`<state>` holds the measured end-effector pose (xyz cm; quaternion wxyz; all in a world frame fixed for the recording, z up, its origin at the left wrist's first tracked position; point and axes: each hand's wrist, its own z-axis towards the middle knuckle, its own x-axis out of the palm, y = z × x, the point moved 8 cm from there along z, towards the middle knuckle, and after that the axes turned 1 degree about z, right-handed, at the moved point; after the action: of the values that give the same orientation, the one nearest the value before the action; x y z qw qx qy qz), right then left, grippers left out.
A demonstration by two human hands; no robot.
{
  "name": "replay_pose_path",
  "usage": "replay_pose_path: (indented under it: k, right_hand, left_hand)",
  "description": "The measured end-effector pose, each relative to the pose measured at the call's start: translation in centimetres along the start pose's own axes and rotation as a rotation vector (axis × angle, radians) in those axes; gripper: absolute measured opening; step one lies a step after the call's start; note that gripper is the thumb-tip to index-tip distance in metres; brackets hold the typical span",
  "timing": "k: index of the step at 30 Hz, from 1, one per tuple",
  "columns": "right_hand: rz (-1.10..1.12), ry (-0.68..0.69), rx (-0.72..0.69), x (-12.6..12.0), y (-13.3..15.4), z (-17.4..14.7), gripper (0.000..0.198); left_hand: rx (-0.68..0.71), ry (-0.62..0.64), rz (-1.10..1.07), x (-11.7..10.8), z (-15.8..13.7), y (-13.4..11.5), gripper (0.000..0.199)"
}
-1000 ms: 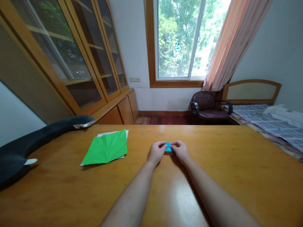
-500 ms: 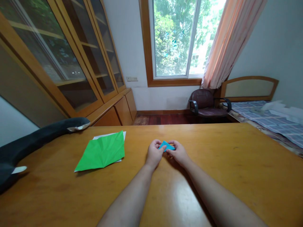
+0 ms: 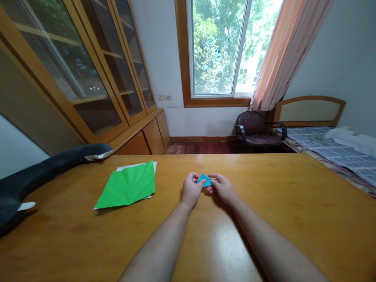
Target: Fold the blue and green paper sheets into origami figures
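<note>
A small folded blue paper [image 3: 204,180] is held between my two hands, just above the middle of the wooden table [image 3: 282,196]. On its left side my left hand [image 3: 192,189] pinches it, thumb lying on the front face. My right hand [image 3: 222,187] grips the right corner between thumb and fingers. The paper's back and some of the fingertips are hidden. Off to the left lies a creased green sheet of paper [image 3: 127,186], on top of white paper [image 3: 155,166] whose edges stick out.
A black and white stuffed toy [image 3: 55,166] lies along the table's left side. Beyond the far edge are a glass-door cabinet [image 3: 126,129], a dark red armchair [image 3: 252,125] beneath the window, and a bed [image 3: 326,145] at right.
My right thumb has shifted outward to the paper's right corner, so more of the blue face shows. My left hand keeps nearly the same hold. The view has shifted slightly.
</note>
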<state>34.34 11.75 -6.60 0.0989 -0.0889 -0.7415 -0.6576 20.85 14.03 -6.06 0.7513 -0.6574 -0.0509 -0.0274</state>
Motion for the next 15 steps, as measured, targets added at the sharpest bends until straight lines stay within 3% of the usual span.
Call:
replay_pose_path:
  k: [6, 10, 12, 15]
  right_hand:
    - [-0.018, 0.11, 0.009, 0.2, -0.6, 0.2, 0.037]
    - [-0.139, 0.091, -0.067, -0.3, -0.8, 0.5, 0.036]
    - [-0.3, 0.052, -0.186, -0.5, 0.1, 0.2, 0.034]
    - [-0.658, -0.047, -0.529, -0.1, 3.3, -1.5, 0.024]
  left_hand:
    - [-0.014, -0.002, -0.004, -0.4, 0.0, 0.0, 0.028]
    - [-0.026, 0.015, -0.015, -0.3, 0.0, 0.2, 0.028]
    - [-0.022, 0.009, 0.0, -0.3, 0.0, 0.3, 0.028]
    - [-0.012, -0.002, 0.01, -0.4, 0.2, 0.5, 0.029]
